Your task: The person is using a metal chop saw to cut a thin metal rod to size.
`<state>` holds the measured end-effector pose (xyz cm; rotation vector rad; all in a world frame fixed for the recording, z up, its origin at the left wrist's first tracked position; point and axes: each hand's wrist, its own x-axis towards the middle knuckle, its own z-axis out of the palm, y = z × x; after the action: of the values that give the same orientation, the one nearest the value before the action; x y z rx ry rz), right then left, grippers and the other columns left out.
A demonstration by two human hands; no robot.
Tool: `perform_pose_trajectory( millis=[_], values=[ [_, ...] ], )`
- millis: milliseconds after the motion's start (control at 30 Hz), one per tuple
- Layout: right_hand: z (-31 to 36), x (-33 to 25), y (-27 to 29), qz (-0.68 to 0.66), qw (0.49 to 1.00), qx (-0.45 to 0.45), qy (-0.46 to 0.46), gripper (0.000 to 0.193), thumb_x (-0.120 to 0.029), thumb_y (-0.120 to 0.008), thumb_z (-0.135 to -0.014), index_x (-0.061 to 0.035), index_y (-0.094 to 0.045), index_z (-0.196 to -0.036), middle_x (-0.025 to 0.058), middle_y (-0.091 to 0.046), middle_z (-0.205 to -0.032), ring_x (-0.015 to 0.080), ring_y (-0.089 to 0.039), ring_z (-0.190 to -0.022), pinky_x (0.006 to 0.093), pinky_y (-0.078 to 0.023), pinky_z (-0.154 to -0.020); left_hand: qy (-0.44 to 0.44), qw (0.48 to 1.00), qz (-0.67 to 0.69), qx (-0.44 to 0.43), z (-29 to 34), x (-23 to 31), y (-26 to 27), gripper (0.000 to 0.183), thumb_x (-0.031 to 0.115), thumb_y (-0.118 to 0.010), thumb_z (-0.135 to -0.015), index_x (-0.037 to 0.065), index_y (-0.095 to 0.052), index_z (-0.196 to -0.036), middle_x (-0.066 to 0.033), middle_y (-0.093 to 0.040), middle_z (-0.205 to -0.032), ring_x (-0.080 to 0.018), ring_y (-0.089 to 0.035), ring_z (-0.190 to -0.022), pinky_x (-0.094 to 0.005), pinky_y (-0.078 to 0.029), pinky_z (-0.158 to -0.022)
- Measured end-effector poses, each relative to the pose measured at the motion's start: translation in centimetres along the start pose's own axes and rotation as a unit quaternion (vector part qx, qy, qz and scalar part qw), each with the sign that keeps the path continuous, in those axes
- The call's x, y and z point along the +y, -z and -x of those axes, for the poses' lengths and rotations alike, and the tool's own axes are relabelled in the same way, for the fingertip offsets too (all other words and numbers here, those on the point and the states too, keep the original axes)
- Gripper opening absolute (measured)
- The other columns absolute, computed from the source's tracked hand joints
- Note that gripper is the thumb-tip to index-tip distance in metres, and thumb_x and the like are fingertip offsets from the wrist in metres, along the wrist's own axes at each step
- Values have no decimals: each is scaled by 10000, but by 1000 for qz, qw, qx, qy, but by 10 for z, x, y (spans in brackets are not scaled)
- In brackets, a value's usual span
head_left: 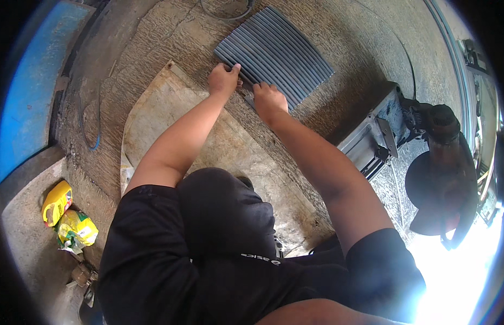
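Dark grey metal rods [276,54] lie side by side in a flat, slanting row on the rough concrete. My left hand [223,81] is closed at the near edge of this row, its thumb stretched along the nearest rod. Farther right along the same edge, my right hand [270,101] has its fingers curled down and closed. A narrow grey piece shows between the hands, partly hidden under the right one. What lies inside the fingers of either hand is hidden. Under my arms spreads a stained, pale sheet [170,116].
A cut-off saw [439,157] with a metal base and vise [376,138] stands at the right. Long bars [449,43] run along the far right. A blue panel [32,81], a yellow bottle [57,203] and a yellow-green bag [77,230] are at the left.
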<state>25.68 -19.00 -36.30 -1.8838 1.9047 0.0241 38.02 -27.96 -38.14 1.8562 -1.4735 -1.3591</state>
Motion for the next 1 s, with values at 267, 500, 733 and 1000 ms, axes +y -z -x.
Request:
perform_pose_trajectory(
  millis=[267,500,733,1000],
  values=[
    [-5,1,0,-14,1000,-13,-13,200,-108,-500,-871,-54,-584,-1045,124,-598,-1084,282,-616,-1018,388,-540,-821,23,999,45,1,-7,-7,-3,312,247,-604,-917,-47,-526,-847,-136,-638,-702,-216,-670,-554,-326,-546,-473],
    [-8,2,-8,-12,1000,17,-16,187,-110,-488,-877,-79,-595,-1027,110,-620,-1047,272,-629,-998,385,-543,-801,38,996,75,16,-10,-11,-8,324,246,-597,-922,-69,-536,-885,-149,-642,-711,-229,-676,-585,-343,-562,-502],
    [22,-6,-10,-173,970,63,-158,266,-251,-567,-860,-32,-597,-1008,170,-646,-1011,338,-643,-951,441,-525,-806,73,985,156,32,-5,-16,-6,377,285,-611,-910,-83,-541,-866,-188,-645,-735,-258,-679,-596,-350,-543,-477],
    [78,-28,-74,-679,531,71,-501,434,-368,-631,-858,55,-650,-951,209,-663,-960,316,-645,-894,405,-497,-798,-12,972,-235,-31,80,-51,-23,621,504,-630,-839,-112,-641,-919,-216,-663,-840,-298,-683,-736,-398,-534,-653]
  ],
)
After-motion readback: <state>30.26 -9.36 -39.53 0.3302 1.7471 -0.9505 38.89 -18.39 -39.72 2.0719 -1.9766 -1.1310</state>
